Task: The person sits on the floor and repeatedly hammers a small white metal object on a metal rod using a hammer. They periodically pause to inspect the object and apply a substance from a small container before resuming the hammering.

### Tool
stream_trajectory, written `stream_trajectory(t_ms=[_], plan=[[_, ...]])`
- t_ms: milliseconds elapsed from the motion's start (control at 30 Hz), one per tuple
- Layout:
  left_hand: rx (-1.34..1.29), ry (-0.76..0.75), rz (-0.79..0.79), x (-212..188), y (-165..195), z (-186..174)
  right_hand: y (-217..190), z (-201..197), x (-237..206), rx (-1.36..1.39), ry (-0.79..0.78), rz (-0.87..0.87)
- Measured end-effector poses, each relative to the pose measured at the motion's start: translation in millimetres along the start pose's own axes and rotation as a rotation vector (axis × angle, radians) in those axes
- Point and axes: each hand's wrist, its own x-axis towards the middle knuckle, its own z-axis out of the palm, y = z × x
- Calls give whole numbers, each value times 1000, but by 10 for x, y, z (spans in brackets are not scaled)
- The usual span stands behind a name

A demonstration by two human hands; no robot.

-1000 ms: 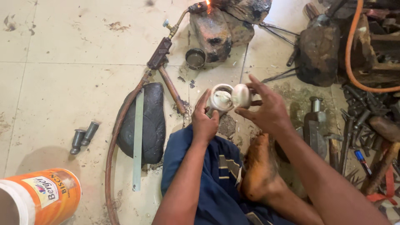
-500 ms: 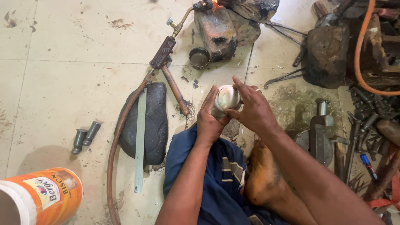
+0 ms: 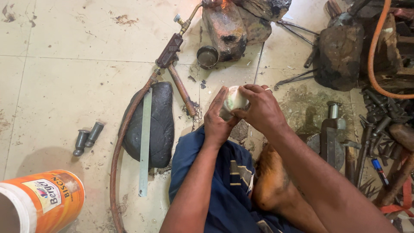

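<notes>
Both my hands meet over a small round white container (image 3: 235, 100) held above the tiled floor, in front of my knee. My left hand (image 3: 217, 120) cups it from the left and below. My right hand (image 3: 258, 108) covers its top and right side, with the fingers pressing on the lid. Most of the container is hidden by my fingers. My blue cloth-covered leg (image 3: 224, 181) and bare foot (image 3: 271, 181) lie just beneath.
A gas torch (image 3: 172, 47) with its reddish hose (image 3: 116, 164) lies to the left, beside a dark flat stone (image 3: 157, 123) with a metal ruler (image 3: 144, 142). Also here: a small metal cup (image 3: 208, 56), two metal pieces (image 3: 87, 137), an orange tin (image 3: 43, 200), and tools (image 3: 379, 129) on the right.
The lid, held apart from the open container a second ago, now sits on it. Both hands have closed together around it.
</notes>
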Motion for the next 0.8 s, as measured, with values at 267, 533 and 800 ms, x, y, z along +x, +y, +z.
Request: stream_trajectory(t_ms=[267,533,800], plan=[[-24,-9,12,-3,1,-11,-12,10,-6,4,-8,51],[-22,-3,27,-3,-51,8,37,121,-60,57,81,71],[1,10,50,-6,-61,-13,66,168,-58,138,184,-33]])
